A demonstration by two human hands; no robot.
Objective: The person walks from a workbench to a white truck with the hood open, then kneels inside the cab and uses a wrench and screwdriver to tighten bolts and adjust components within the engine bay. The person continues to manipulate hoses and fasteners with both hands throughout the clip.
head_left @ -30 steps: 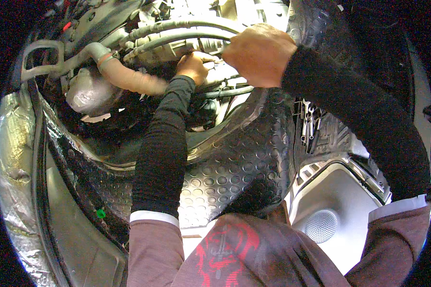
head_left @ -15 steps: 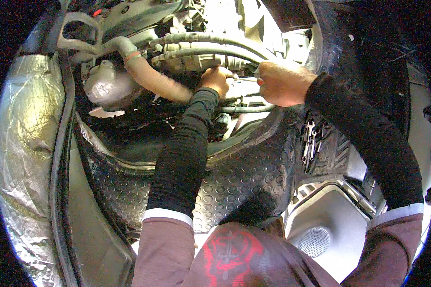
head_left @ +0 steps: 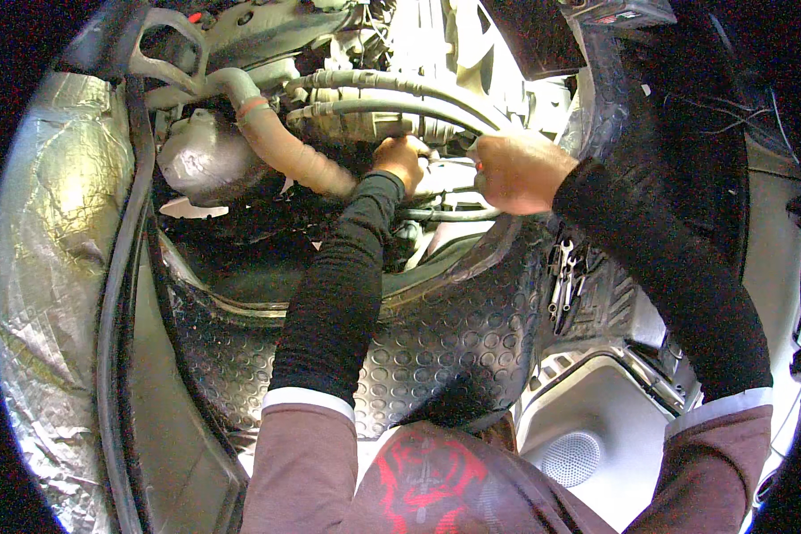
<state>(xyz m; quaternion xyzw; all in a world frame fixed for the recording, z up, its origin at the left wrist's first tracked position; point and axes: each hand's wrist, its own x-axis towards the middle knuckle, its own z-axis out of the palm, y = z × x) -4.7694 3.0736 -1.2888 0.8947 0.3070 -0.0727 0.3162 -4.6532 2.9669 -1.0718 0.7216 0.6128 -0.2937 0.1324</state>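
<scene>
Both my hands reach into an engine bay. My left hand (head_left: 402,163) is closed beside the engine, below two grey hoses (head_left: 392,105); what its fingers grip is hidden. To its right, my right hand (head_left: 521,171) is curled in a fist around a thin tool with a red part (head_left: 479,165) showing at the fingers. Most of that tool is covered by the hand, so its exact kind cannot be made out. A thick ribbed pipe (head_left: 285,153) runs down from the upper left and ends near my left wrist.
Several wrenches (head_left: 562,278) lie on the dark floor right of the bay. A studded black mat (head_left: 418,351) borders the opening nearest me. A grey panel with a round speaker grille (head_left: 571,458) is at lower right. Silver foil padding (head_left: 58,267) lines the left side.
The view has shifted slightly. My right hand has come a little closer to my left, and the thin shaft between them shows less. Both hands stay closed.
</scene>
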